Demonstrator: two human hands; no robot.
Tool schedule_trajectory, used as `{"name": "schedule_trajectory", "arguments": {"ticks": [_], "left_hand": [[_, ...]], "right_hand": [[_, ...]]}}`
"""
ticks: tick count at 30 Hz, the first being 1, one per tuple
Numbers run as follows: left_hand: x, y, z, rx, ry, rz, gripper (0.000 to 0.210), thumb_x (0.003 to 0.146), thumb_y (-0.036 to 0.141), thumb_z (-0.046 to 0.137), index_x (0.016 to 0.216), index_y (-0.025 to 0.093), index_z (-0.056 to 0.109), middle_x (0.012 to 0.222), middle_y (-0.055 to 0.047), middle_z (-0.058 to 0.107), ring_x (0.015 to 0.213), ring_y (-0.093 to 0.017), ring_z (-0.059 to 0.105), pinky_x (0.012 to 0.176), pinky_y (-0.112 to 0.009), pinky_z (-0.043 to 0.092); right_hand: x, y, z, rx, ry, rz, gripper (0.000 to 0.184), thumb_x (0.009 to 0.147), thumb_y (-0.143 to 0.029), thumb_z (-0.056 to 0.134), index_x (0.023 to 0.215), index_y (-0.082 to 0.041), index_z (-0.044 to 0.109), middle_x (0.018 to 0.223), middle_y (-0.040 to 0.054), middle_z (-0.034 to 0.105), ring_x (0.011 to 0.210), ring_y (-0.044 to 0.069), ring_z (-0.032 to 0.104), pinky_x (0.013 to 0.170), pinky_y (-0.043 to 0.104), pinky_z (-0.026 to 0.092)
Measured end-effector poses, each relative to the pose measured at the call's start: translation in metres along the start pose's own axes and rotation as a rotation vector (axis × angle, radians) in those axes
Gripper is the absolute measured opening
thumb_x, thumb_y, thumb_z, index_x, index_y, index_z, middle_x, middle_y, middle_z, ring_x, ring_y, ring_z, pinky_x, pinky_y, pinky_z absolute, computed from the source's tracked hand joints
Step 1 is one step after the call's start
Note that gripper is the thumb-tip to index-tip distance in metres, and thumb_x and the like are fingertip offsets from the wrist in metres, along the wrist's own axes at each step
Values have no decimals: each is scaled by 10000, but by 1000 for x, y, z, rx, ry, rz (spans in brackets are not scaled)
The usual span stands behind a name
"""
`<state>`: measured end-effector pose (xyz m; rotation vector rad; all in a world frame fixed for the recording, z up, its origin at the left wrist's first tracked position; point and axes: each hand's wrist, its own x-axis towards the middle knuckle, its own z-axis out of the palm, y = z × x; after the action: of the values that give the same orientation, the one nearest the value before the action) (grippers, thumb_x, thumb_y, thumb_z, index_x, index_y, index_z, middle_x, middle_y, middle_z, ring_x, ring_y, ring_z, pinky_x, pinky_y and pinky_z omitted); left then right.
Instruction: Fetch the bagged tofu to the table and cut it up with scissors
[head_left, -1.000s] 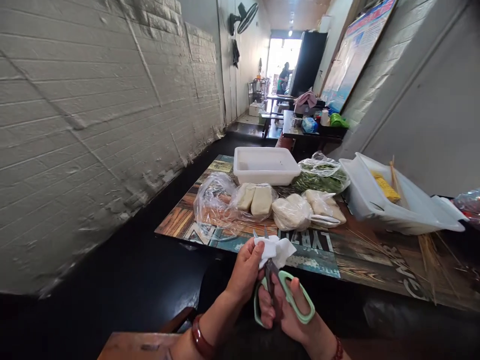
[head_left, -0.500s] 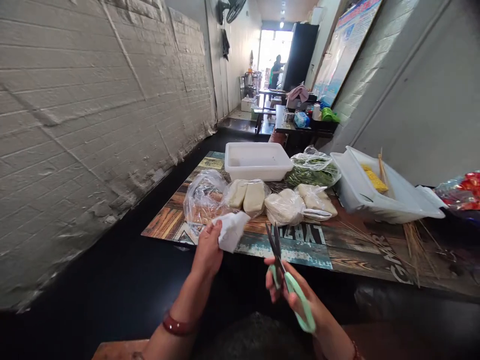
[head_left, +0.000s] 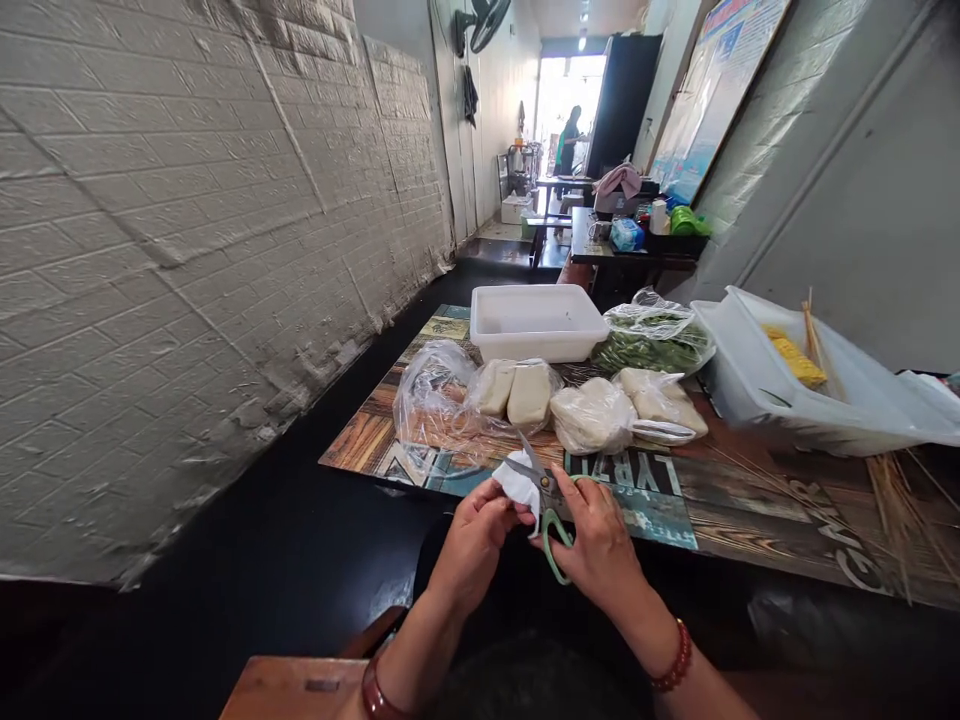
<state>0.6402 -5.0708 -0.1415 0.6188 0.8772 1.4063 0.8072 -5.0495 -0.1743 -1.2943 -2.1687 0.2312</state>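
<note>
My left hand (head_left: 480,535) pinches a crumpled white tissue (head_left: 517,484) in front of me, near the table's front edge. In my right hand (head_left: 594,535) are scissors (head_left: 553,528) with pale green handles and dark blades. The blades are apart and lie against the tissue, one across its top. Just beyond my hands are bagged pale blocks (head_left: 529,393), more pale pieces in a clear bag (head_left: 592,415), and a further bagged bundle (head_left: 658,402). A loose clear plastic bag (head_left: 431,400) lies to the left.
Behind the blocks stands a white plastic tub (head_left: 540,345), with bagged green leaves (head_left: 652,345) beside it. A larger white bin (head_left: 817,420) at the right holds a yellow packet (head_left: 795,356) and sticks. Thin sticks (head_left: 900,510) lie near the front right. A person (head_left: 570,140) stands far off.
My hands have come together. The scissors have swung from pointing forward to lying against the tissue, which is now more bunched. The view has shifted a little left.
</note>
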Motion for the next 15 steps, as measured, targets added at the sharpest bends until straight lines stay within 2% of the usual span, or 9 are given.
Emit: {"name": "schedule_trajectory", "arguments": {"ticks": [3, 5, 8, 13, 15], "left_hand": [[0, -3, -3, -4, 41, 8, 229, 712, 297, 783, 841, 142, 673, 712, -4, 638, 595, -99, 578, 606, -231, 507], [3, -9, -6, 7, 96, 26, 283, 695, 345, 806, 795, 153, 623, 651, 26, 605, 489, -68, 510, 493, -201, 448], [7, -19, -7, 34, 157, 15, 375, 662, 430, 820, 760, 149, 593, 612, 40, 573, 436, -50, 438, 405, -182, 360], [9, -24, -5, 36, 273, 21, 434, 662, 513, 786, 695, 168, 524, 523, 79, 464, 411, -33, 323, 391, -169, 247], [10, -23, -7, 97, 299, 39, 410, 689, 505, 755, 682, 173, 515, 520, 78, 464, 411, -33, 319, 406, -174, 243]], "right_hand": [[-2, -2, 1, -44, -27, -22, 875, 746, -288, 770, 1499, -233, 328, 1084, 118, 563, 1002, 331, 518, 863, 486, 459], [-3, -5, 3, -70, -51, -39, 839, 750, -287, 760, 1483, -200, 361, 1076, 123, 563, 998, 330, 512, 865, 486, 453], [-4, -12, 5, -122, -69, -47, 798, 750, -251, 736, 1467, -164, 396, 1074, 133, 565, 985, 329, 504, 865, 490, 446], [-4, -24, 9, -147, -79, -86, 811, 742, -196, 706, 1483, -170, 377, 1090, 133, 569, 966, 317, 495, 857, 481, 451], [-4, -26, 10, -130, -71, -91, 812, 744, -195, 708, 1484, -170, 373, 1096, 131, 569, 970, 311, 494, 872, 477, 454]]}}
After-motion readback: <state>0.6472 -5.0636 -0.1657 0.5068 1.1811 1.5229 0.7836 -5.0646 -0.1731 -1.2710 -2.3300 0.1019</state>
